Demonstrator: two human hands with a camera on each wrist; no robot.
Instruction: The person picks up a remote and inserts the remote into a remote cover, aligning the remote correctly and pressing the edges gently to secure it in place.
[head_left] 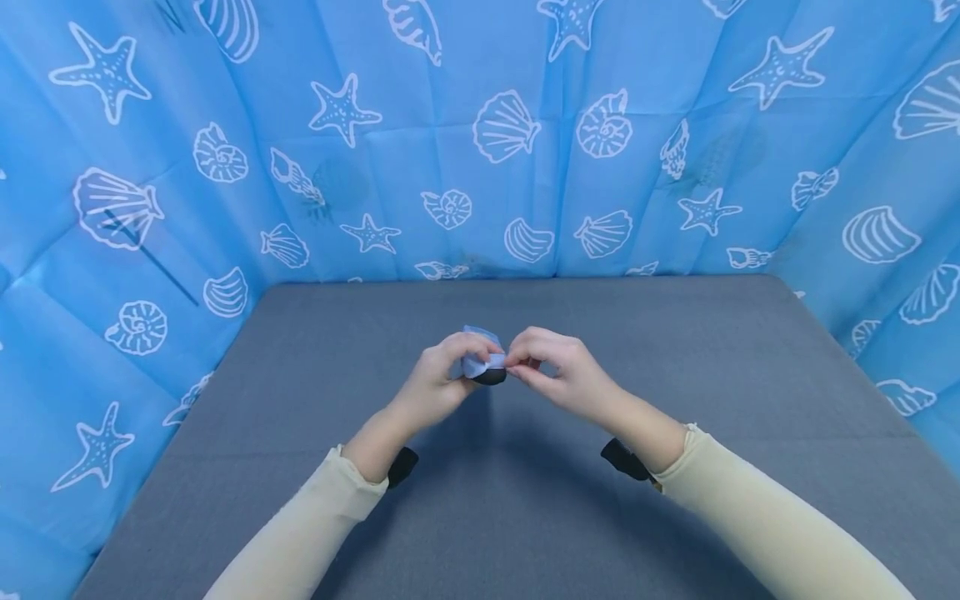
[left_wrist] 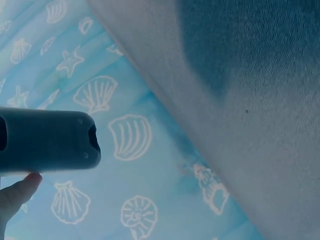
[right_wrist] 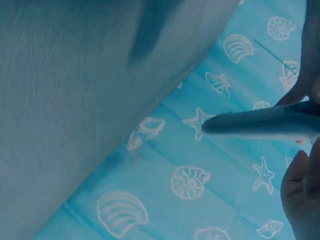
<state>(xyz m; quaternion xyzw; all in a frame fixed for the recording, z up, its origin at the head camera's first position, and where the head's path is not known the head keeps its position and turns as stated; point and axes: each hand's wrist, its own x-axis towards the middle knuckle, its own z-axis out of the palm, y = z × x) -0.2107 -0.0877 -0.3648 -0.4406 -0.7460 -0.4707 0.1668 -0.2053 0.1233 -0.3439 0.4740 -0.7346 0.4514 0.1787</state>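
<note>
In the head view, my left hand (head_left: 444,371) grips a small dark rounded object (head_left: 492,377) with a pale blue, sheet-like piece (head_left: 480,334) over it. My right hand (head_left: 558,367) pinches at the right edge of the pale blue piece with thumb and fingertips. The left wrist view shows the dark object (left_wrist: 50,140) as a flat, round-cornered body with a notch in its end, and a thumb (left_wrist: 22,192) along its lower edge. Seen edge-on in the right wrist view, it is a slim bar (right_wrist: 260,123) between both hands. What kind of object it is, I cannot tell.
Both hands are above a grey cloth-covered table (head_left: 637,517), near its middle. A blue curtain (head_left: 420,192) with white shells and starfish stands behind the table and along its sides. Dark wrist cameras (head_left: 626,460) sit under the wrists, by the cream sleeves (head_left: 750,500).
</note>
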